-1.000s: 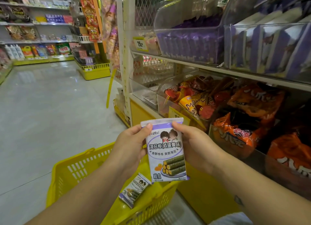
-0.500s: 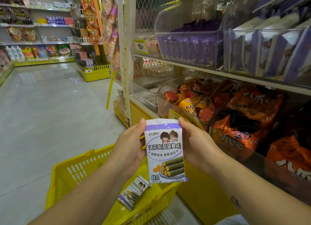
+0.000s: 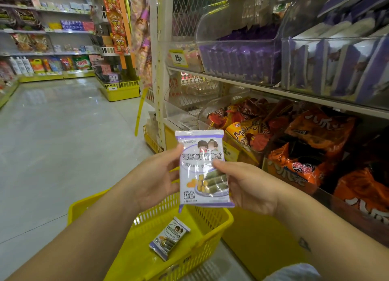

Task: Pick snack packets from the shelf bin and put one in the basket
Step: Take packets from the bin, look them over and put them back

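Holds snack packet (image 3: 203,167) upright, pinched between left hand (image 3: 155,179) at 9 o'clock and right hand (image 3: 248,188) at 3 o'clock — right thumb newly slid from top corner onto the front — above the basket (image 3: 212,221) at 6 o'clock, second packet (image 3: 169,238) already inside, release likely next.

Bright, even shop light through a wide lens

We see soft light from above, mirrored as a pale sheen on the floor (image 3: 52,133). White glare sits on the clear bins (image 3: 235,41) and on the snack packet (image 3: 203,169), whose print is smeared by motion blur. Shadows are faint. Shelf lines bow towards the edges, and the far shelves (image 3: 42,32) look soft.
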{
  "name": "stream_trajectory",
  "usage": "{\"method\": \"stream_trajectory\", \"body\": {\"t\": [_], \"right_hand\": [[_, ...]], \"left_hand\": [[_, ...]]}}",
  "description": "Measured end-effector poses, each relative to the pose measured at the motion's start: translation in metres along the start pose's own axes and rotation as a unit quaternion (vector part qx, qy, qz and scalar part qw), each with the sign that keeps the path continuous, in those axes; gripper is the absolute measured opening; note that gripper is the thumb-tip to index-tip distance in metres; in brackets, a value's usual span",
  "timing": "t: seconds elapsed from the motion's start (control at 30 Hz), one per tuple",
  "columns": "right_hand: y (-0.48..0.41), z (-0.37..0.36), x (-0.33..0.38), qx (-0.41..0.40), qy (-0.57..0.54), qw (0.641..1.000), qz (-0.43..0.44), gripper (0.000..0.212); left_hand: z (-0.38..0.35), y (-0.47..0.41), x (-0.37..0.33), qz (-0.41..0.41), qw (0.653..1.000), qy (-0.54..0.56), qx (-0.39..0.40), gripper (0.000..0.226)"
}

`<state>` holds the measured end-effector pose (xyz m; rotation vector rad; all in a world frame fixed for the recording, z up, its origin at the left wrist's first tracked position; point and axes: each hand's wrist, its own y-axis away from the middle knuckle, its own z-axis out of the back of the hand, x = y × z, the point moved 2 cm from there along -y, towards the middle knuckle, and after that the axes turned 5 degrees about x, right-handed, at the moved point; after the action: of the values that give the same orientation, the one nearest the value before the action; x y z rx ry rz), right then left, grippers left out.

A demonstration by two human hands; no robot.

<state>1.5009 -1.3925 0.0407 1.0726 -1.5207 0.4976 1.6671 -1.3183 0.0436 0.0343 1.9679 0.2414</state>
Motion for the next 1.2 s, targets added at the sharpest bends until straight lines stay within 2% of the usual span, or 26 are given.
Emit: {"method": "stream_trajectory", "body": {"t": [0.07,0.13,0.27,0.4,0.67,0.77,0.83,0.9,0.97,1.1,1.2], "right_hand": [[0.000,0.003,0.003,-0.019,-0.046,0.999,0.010,0.047],[0.001,0.005,0.005,-0.037,-0.080,0.996,0.018,0.049],[0.002,0.004,0.005,-0.056,-0.105,0.993,0.012,0.043],[0.001,0.006,0.006,-0.065,-0.128,0.989,0.015,0.043],[0.001,0.005,0.007,-0.037,-0.126,0.991,0.021,0.045],[0.000,0.000,0.008,-0.025,-0.098,0.994,0.046,0.045],[-0.002,-0.004,0.006,-0.025,-0.060,0.996,0.066,0.044],[-0.005,-0.008,0.003,-0.022,-0.006,0.996,0.081,0.033],[-0.006,-0.014,0.001,-0.010,0.023,0.994,0.104,0.027],[-0.007,-0.017,-0.001,-0.025,0.059,0.990,0.125,0.034],[-0.006,-0.013,0.000,-0.042,0.119,0.982,0.139,0.034]], "left_hand": [[0.002,0.004,0.000,0.026,0.996,-0.059,0.066,0.039],[0.004,0.007,0.003,0.036,0.990,-0.097,0.098,0.045],[0.004,0.006,0.005,0.020,0.993,-0.096,0.063,0.056],[0.006,0.009,0.002,0.036,0.994,-0.086,0.054,0.046],[0.008,0.010,0.002,0.038,0.992,-0.109,0.047,0.043],[0.008,0.008,0.006,-0.011,0.977,-0.210,-0.033,0.036],[0.004,0.006,0.009,-0.083,0.942,-0.310,-0.098,0.044],[-0.004,0.004,0.014,-0.147,0.922,-0.345,-0.092,0.053],[-0.011,0.002,0.021,-0.155,0.936,-0.312,-0.053,0.056],[-0.017,0.002,0.027,-0.128,0.964,-0.233,-0.004,0.074],[-0.015,0.005,0.025,-0.122,0.977,-0.175,0.007,0.071]]}}
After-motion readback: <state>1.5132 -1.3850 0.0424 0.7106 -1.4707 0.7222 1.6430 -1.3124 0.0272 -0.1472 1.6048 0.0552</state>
